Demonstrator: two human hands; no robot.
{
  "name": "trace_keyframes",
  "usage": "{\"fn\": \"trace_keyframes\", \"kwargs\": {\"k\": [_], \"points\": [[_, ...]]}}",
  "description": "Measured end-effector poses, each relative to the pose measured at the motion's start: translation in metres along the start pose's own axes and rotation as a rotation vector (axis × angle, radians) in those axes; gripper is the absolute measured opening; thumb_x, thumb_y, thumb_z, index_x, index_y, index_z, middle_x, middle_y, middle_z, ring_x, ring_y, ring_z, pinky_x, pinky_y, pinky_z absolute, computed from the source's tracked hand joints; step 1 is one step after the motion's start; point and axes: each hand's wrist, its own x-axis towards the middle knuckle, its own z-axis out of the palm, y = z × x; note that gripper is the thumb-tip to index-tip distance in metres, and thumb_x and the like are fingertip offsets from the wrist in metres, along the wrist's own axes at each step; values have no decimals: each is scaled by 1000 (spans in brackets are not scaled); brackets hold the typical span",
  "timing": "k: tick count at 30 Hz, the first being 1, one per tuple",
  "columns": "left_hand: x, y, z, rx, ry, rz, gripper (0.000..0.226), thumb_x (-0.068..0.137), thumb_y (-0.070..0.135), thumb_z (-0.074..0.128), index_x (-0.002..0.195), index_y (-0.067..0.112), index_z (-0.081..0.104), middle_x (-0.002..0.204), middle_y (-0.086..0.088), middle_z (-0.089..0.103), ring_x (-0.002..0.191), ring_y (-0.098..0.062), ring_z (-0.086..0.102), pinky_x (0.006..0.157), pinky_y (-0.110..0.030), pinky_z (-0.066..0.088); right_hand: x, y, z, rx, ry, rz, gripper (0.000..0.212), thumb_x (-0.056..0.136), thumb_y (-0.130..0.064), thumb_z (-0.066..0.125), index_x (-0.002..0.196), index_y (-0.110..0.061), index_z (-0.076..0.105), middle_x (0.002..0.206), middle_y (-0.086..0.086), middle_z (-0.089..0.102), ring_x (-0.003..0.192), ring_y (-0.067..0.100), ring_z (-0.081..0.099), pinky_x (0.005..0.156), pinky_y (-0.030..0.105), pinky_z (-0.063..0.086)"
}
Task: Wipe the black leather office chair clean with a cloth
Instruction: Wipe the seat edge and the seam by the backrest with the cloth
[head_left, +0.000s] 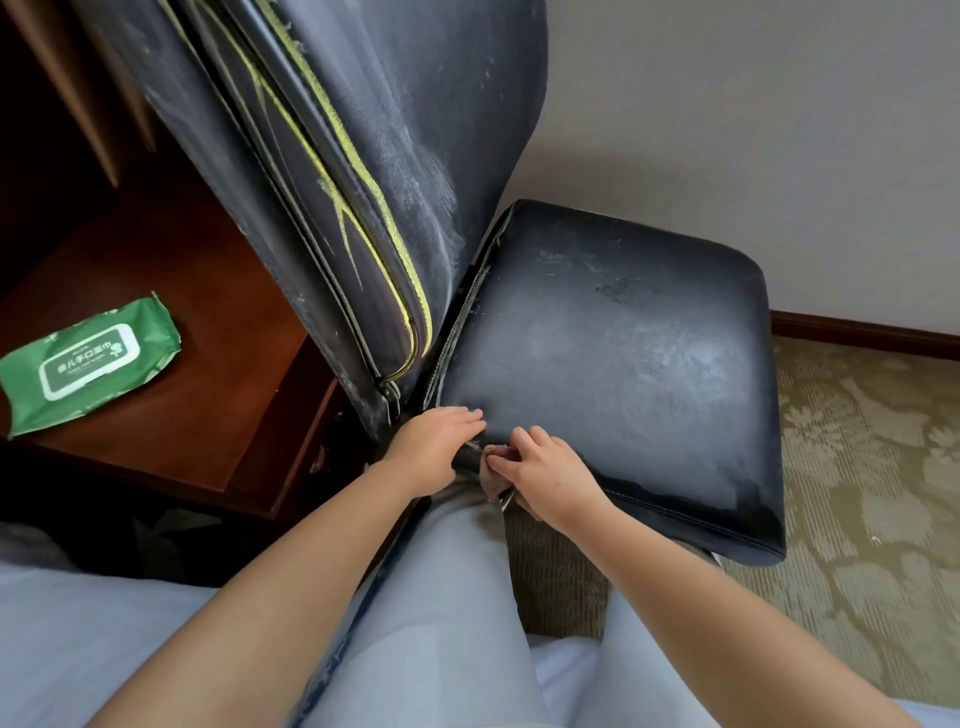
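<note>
Your left hand (436, 447) lies on the near corner of the seat (613, 364), fingers straight and flat on the leather, palm down, holding nothing. Your right hand (545, 478) is just beside it at the seat's near edge, fingers curled and pinching a small crumpled cloth (491, 475), pinkish-beige, mostly hidden under the fingers. The cloth touches the seat edge near the corner, between your two hands.

The black chair (363, 182) fills the middle of the view: backrest (415, 130) upper left with yellow stitching along its side seam, seat to the right, both with dull grey smears and scuffs on the leather. Your leg in light grey trousers (431, 597) runs up to the seat corner.

Left of the chair, a green pack of wet wipes (88, 364) lies flat on a dark red-brown wooden desk (208, 322), well apart from your hands. Patterned carpet (857, 467) on the right, pale wall (753, 130) behind.
</note>
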Motion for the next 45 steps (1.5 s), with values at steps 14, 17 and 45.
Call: {"fn": "trace_keyframes", "kwargs": {"k": [14, 17, 45], "points": [[-13, 36, 14, 131, -38, 70, 77, 90, 12, 60, 153, 16, 15, 161, 0, 11, 147, -15, 13, 119, -27, 4, -36, 25, -14, -12, -88, -58, 53, 33, -30, 90, 83, -28, 73, 73, -1, 52, 60, 17, 51, 45, 22, 38], [-12, 39, 12, 144, -30, 90, 76, 89, 11, 60, 153, 18, 18, 160, 2, 15, 146, -14, 17, 119, -28, 4, -36, 22, -15, 20, -43, -43, 52, 41, -31, 89, 90, -27, 73, 75, -1, 53, 61, 17, 52, 47, 22, 39], [-43, 52, 22, -102, 79, -199, 66, 92, 8, 54, 151, 16, 25, 158, 5, 20, 145, -11, 16, 115, -25, 19, -28, 9, -11, 35, -55, -13, 50, 40, -31, 91, 87, -27, 73, 76, -1, 54, 64, 18, 54, 48, 20, 37]]}}
